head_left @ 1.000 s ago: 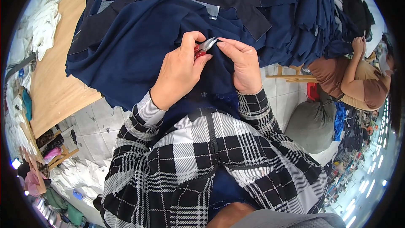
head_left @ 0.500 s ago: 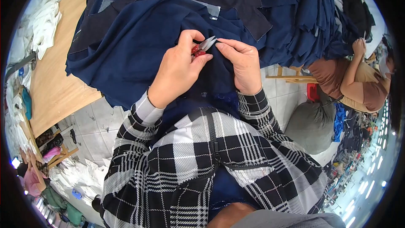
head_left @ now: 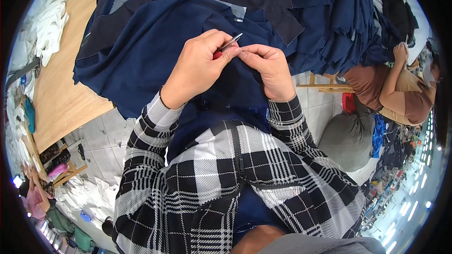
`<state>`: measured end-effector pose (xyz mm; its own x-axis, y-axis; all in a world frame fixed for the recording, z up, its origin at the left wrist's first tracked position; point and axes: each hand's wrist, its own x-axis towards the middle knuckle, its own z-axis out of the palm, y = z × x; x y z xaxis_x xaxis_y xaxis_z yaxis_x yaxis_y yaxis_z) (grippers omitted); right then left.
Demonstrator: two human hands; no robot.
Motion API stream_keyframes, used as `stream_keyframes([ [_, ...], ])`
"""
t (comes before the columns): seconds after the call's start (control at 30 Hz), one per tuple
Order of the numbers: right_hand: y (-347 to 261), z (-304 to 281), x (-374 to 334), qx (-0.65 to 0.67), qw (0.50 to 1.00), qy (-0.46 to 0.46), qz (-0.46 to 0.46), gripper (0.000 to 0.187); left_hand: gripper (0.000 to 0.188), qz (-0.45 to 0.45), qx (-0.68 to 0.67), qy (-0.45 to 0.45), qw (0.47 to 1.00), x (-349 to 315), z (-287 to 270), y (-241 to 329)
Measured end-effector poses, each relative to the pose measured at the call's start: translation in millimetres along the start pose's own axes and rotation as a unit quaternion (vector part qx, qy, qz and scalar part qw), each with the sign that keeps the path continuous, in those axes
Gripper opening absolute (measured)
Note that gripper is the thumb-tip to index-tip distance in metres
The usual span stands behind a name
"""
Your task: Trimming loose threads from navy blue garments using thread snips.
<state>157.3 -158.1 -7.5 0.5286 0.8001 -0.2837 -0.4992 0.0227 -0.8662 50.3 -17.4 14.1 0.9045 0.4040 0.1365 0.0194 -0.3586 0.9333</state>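
Observation:
My left hand [head_left: 200, 61] is closed round a small pair of thread snips [head_left: 230, 41] with red handles; the blades show as one narrow metal strip pointing up and to the right. Close beside it, my right hand [head_left: 269, 68] is closed in a pinch, thumb against forefinger. What lies between those fingertips is too small to make out. The two hands nearly meet at the fingertips. Under them spreads a navy garment [head_left: 141, 56] with darker bands and raw edges, draped over the table and down towards my lap. A pale grey patch [head_left: 238, 13] shows beyond the hands.
A wooden table [head_left: 66, 84] runs along the left, with white cloth pieces [head_left: 51, 33] beyond it. Piled navy fabric [head_left: 334, 19] fills the upper right. A co-worker [head_left: 400, 84] sits at the right, near a stuffed grey sack [head_left: 346, 141]. Another person [head_left: 40, 197] is at the lower left.
The snips have turned, and their blades, apart before, now look together. My left fingers have come closer to my right fingertips.

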Motion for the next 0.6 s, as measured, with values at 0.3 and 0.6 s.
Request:
stream_keyframes([
  [0.3,-1.3,-4.8,5.7,-0.076,0.994,-0.054,-0.053,0.010,0.022,-0.294,-0.356,-0.086,0.883,2.3,-5.7,-11.6],
  [0.6,-3.9,-3.1,5.2,-0.064,0.991,-0.103,-0.056,0.012,0.027,-0.343,-0.473,-0.122,0.802,1.6,-10.4,-20.1],
])
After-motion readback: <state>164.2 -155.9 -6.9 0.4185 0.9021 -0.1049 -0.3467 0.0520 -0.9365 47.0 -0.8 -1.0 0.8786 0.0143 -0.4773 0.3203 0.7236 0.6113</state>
